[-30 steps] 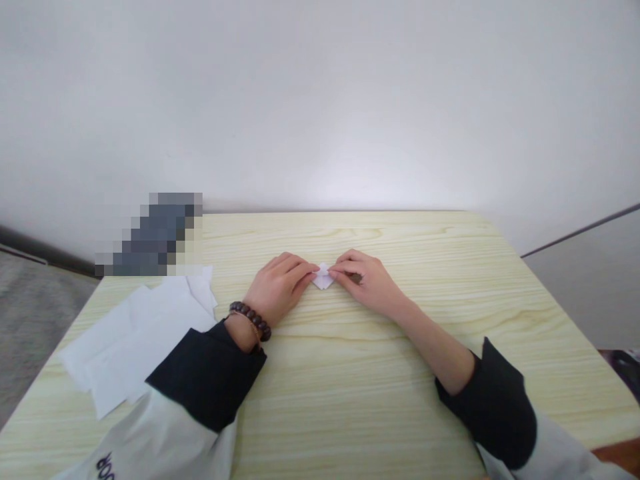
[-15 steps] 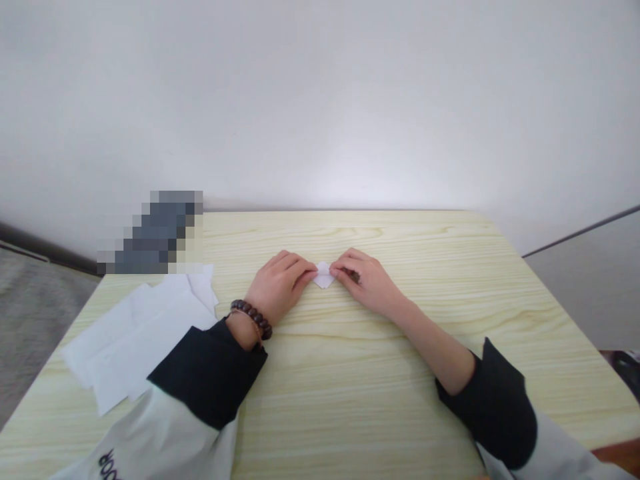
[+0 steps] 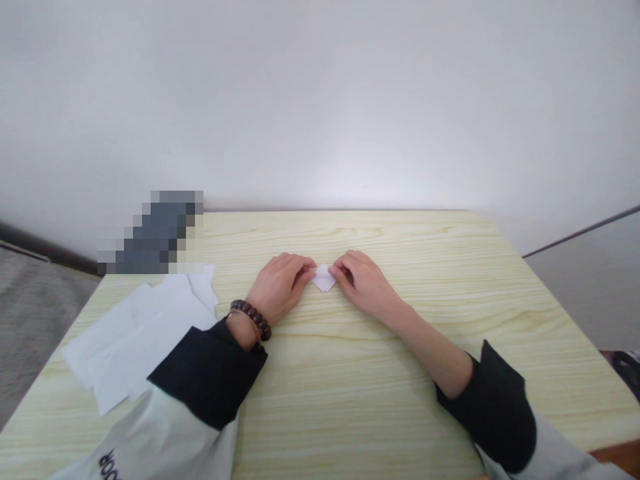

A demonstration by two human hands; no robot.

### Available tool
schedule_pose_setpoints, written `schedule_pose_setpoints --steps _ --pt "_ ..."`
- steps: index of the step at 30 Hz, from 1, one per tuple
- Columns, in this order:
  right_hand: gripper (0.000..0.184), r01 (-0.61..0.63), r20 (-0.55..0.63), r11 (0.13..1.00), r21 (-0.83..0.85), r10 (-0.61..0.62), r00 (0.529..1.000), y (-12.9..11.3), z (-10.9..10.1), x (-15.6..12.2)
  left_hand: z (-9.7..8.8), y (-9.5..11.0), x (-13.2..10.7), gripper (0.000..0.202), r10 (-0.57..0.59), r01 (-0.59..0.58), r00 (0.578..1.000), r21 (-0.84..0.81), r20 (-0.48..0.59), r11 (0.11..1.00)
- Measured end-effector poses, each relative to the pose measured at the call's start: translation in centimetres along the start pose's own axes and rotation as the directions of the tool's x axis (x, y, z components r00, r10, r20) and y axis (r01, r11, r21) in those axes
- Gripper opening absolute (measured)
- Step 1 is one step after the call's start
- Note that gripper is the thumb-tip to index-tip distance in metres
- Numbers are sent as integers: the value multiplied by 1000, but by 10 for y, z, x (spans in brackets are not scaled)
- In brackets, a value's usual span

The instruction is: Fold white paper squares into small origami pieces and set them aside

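One paper [image 3: 324, 280], folded, near the middle of our table [image 3: 350, 407], our left hand [image 3: 280, 285] pinching its left side, our right hand [image 3: 364, 283] pinching its right, sheets [image 3: 155, 337] along the table's left edge

One small, white, folded paper piece [image 3: 324, 279] is presenting a roughly diamond-shaped outline, its lower tip pointing toward the near side of the table [image 3: 360, 400]. Both side corners are being pinched. It is occupying the middle between left and right edges, nearer the far edge.
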State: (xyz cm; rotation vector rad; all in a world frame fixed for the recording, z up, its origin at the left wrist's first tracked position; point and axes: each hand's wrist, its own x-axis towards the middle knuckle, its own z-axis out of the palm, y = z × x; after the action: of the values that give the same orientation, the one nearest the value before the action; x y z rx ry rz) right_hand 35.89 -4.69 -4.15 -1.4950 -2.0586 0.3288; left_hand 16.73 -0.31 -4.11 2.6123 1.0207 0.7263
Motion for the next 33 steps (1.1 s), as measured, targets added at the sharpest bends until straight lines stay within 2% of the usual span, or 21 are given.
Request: schedule_pose_setpoints --steps 5,11,20,28,33 --pt "20 -6 -12 999 -40 5 1000 0 3 -1 1 1 0 21 28 -28 999 37 26 999" --pt "16 -60 -43 998 17 61 997 -1 4 -2 2 0 0 22 7 -8 999 46 32 999" --pt "17 -62 -36 997 44 64 997 -1 0 0 2 3 0 21 22 -22 999 6 -35 1000" --pt "6 -79 -12 994 81 80 997 -3 -4 1 1 5 1 21 -78 78 997 -22 24 997" --pt "7 -115 1 991 73 115 993 -5 -5 2 1 6 2 22 -116 117 992 0 47 993"
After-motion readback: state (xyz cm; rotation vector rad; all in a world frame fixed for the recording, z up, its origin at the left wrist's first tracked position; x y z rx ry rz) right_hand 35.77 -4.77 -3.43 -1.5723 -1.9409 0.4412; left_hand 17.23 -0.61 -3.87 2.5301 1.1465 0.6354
